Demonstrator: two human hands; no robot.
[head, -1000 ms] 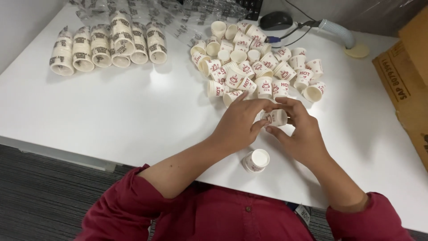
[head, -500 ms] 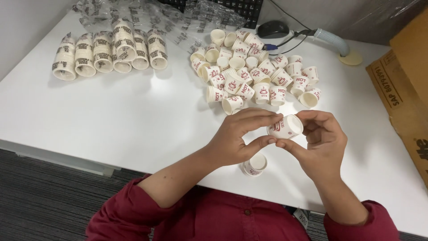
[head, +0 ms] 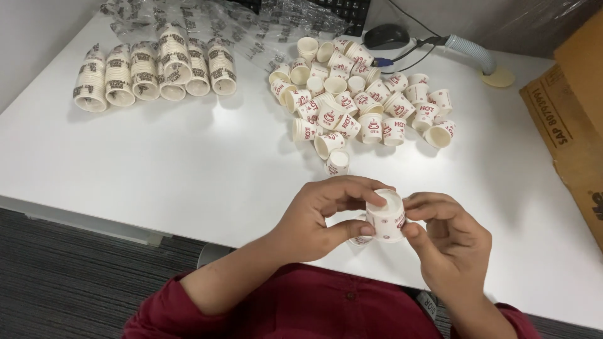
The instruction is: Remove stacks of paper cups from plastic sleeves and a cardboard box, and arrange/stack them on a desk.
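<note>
Stacking is in hand: a small paper cup point(head: 386, 216) is gripped above the table's point(head: 157, 182) near edge between the fingers of the left hand point(head: 320, 220) and right hand point(head: 449, 242). Judging by the loose cups point(head: 358, 100) beyond, another would need picking and nesting squarely.

white table point(head: 157, 169) filled most of the view, lit evenly from above with a soft glare patch near its middle. dark grey carpet floor point(head: 75, 282) showed below the table's near edge, and a pale wall point(head: 31, 31) ran along the left side. a brown cardboard box point(head: 575, 119) sat at the right edge, with a black keyboard point(head: 342, 11) and dark mouse point(head: 384, 36) at the far side.
</note>
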